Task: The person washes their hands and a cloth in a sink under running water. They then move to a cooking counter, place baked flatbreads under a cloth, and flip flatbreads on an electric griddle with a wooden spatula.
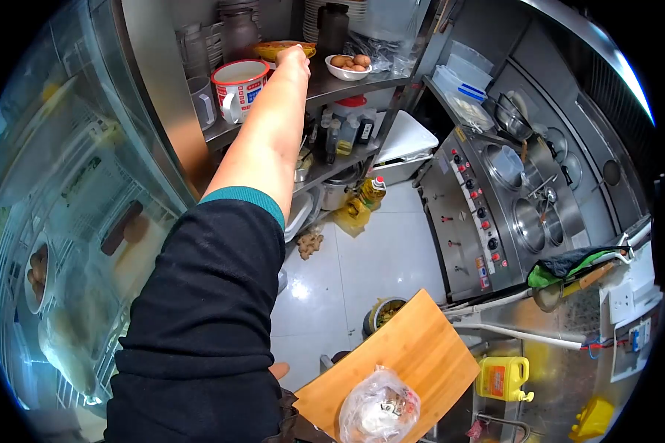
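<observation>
1. Only the head view to go on here, so from where I'm standing: the left hand (294,60) is way out at the end of a straight arm, right up against the yellow basket (266,51) at the back of the upper shelf (331,91).
2. Basket first: it sits just beyond the fingers, sticking out on both sides of the hand. Its longer side seems to run crosswise to the forearm, though at this low angle it could be round.
3. Left fingers look curled in, but their far side is hidden, so I can't tell if they've got the rim or just rest by it.
4. Right hand (278,370): just a sliver of skin down past the black sleeve (203,295), well apart from the basket. No clue whether it's gripping anything. The left is easily the nearer one.
5. Shelf neighbours: red-rimmed enamel mug (236,92) to the left, nearly under the forearm; white bowl (343,74) of brown eggs (360,61) just right of the hand; dark pitcher (333,31) behind.
6. Room: tight kitchen, ginger (310,246) on pale tiles (391,247), gas range (488,214) to the right, bagged stuff (380,410) on a wooden board (417,340) down front.
</observation>
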Demonstrator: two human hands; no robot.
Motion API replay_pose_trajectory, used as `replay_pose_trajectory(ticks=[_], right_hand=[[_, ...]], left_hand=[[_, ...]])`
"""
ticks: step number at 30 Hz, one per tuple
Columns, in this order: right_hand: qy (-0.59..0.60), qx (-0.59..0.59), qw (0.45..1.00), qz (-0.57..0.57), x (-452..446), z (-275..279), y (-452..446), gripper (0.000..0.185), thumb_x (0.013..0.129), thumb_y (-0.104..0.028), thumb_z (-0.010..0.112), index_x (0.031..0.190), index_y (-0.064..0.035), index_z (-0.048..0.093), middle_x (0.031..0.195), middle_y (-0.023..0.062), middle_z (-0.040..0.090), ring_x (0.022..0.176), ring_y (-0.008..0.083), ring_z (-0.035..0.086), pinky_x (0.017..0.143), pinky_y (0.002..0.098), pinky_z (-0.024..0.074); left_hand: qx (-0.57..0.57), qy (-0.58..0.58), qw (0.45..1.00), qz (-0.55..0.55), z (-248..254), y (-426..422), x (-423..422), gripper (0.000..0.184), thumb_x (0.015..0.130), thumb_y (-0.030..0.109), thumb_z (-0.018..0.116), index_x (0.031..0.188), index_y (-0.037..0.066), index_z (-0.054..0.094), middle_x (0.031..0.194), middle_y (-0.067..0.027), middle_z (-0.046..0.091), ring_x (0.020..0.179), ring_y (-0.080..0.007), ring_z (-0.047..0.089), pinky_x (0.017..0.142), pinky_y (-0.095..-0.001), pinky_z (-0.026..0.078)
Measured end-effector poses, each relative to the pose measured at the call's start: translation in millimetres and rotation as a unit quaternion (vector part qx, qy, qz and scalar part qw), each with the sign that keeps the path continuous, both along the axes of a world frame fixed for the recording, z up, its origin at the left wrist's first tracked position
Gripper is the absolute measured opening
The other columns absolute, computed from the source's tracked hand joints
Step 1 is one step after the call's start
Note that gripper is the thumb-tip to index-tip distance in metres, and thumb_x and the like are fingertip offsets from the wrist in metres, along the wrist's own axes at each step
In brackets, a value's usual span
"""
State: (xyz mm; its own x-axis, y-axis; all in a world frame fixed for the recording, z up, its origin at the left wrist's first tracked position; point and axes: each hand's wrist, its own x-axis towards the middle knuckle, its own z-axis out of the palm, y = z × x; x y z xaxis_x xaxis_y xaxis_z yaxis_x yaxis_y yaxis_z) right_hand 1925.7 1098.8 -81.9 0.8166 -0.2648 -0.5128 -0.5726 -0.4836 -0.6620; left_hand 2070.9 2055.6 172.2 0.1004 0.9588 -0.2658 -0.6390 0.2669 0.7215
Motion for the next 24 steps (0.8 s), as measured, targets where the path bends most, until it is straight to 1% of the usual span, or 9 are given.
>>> replay_pose_trajectory(ticks=[5, 9, 15, 16, 18, 19, 21, 23, 24], right_hand=[[0.008, -0.005, 1.0, -0.009, -9, 1, -12, 0.026, 0.092, -0.015, 0.052, 0.11, -0.0001, 0.061, 0.094, 0.0113, 0.067, 0.08, 0.0221, 0.066, 0.064, 0.036, 0.0537], [0.001, -0.007, 1.0, -0.019, -34, -1, -50, 0.026, 0.092, -0.016, 0.052, 0.11, 0.0, 0.062, 0.094, 0.0114, 0.067, 0.08, 0.0223, 0.066, 0.064, 0.0361, 0.0537], [-0.095, 0.059, 0.991, -0.071, -135, 1, -163, 0.026, 0.092, -0.016, 0.053, 0.11, 0.0001, 0.062, 0.093, 0.0115, 0.067, 0.08, 0.0225, 0.066, 0.064, 0.0362, 0.0536], [-0.111, 0.132, 0.972, -0.16, -136, -13, -180, 0.025, 0.094, -0.017, 0.051, 0.108, 0.0, 0.063, 0.095, 0.0115, 0.067, 0.079, 0.0208, 0.065, 0.066, 0.035, 0.0535], [-0.158, 0.143, 0.963, -0.165, -121, -34, -197, 0.025, 0.094, -0.011, 0.05, 0.115, 0.0001, 0.06, 0.1, 0.0109, 0.066, 0.086, 0.021, 0.066, 0.073, 0.0332, 0.0543], [-0.147, 0.151, 0.941, -0.265, -111, -40, -196, 0.025, 0.093, -0.006, 0.052, 0.116, -0.0005, 0.059, 0.103, 0.0112, 0.066, 0.089, 0.0213, 0.066, 0.077, 0.0338, 0.0543], [-0.175, 0.144, 0.935, -0.273, -86, -57, -204, 0.025, 0.093, -0.004, 0.054, 0.117, -0.0017, 0.059, 0.106, 0.0112, 0.066, 0.09, 0.0211, 0.066, 0.078, 0.0329, 0.0541], [-0.173, 0.176, 0.935, -0.255, -57, -49, -188, 0.026, 0.093, -0.005, 0.054, 0.118, -0.0021, 0.059, 0.108, 0.0113, 0.065, 0.092, 0.0211, 0.066, 0.079, 0.0324, 0.054], [-0.176, 0.19, 0.933, -0.248, -49, -51, -186, 0.026, 0.094, -0.006, 0.054, 0.119, -0.0022, 0.058, 0.109, 0.0113, 0.065, 0.092, 0.0212, 0.066, 0.08, 0.0322, 0.0539]], left_hand=[[0.001, 0.002, 1.0, 0.014, -8, 10, -2, 0.023, 0.086, 0.009, 0.064, 0.109, 0.005, 0.063, 0.107, -0.0113, 0.061, 0.076, -0.0212, 0.056, 0.058, -0.0306, 0.046], [0.002, 0.004, 1.0, 0.001, -28, 19, 13, 0.026, 0.09, 0.026, 0.058, 0.11, 0.009, 0.063, 0.105, -0.0093, 0.06, 0.078, -0.0233, 0.055, 0.065, -0.0399, 0.045], [0.092, 0.051, 0.977, -0.185, -51, 6, 40, 0.034, 0.098, 0.02, 0.04, 0.121, -0.004, 0.049, 0.116, -0.0178, 0.059, 0.101, -0.0294, 0.057, 0.086, -0.0389, 0.05], [0.103, 0.062, 0.969, -0.215, -50, -21, 56, 0.036, 0.099, 0.019, 0.037, 0.123, -0.006, 0.046, 0.118, -0.0192, 0.059, 0.105, -0.0304, 0.057, 0.089, -0.0387, 0.05], [0.148, 0.074, 0.948, -0.272, -37, -109, 68, 0.039, 0.102, 0.017, 0.03, 0.127, -0.01, 0.041, 0.121, -0.022, 0.058, 0.112, -0.0325, 0.058, 0.096, -0.0384, 0.052], [0.178, 0.07, 0.929, -0.315, -27, -164, 69, 0.04, 0.103, 0.016, 0.027, 0.129, -0.012, 0.039, 0.123, -0.0234, 0.058, 0.116, -0.0335, 0.058, 0.1, -0.0382, 0.052], [0.25, 0.05, 0.871, -0.42, -9, -305, 44, 0.042, 0.1, 0.013, 0.037, 0.135, -0.011, 0.036, 0.131, -0.0238, 0.054, 0.123, -0.033, 0.053, 0.103, -0.0379, 0.049], [0.309, -0.008, 0.741, -0.596, -2, -426, 5, 0.051, 0.095, 0.015, 0.053, 0.138, -0.007, 0.039, 0.14, -0.0213, 0.046, 0.131, -0.0288, 0.045, 0.11, -0.0372, 0.038], [0.312, -0.035, 0.704, -0.638, -6, -499, -17, 0.048, 0.094, 0.018, 0.055, 0.135, -0.005, 0.046, 0.137, -0.0171, 0.051, 0.125, -0.0248, 0.05, 0.106, -0.0353, 0.039]])
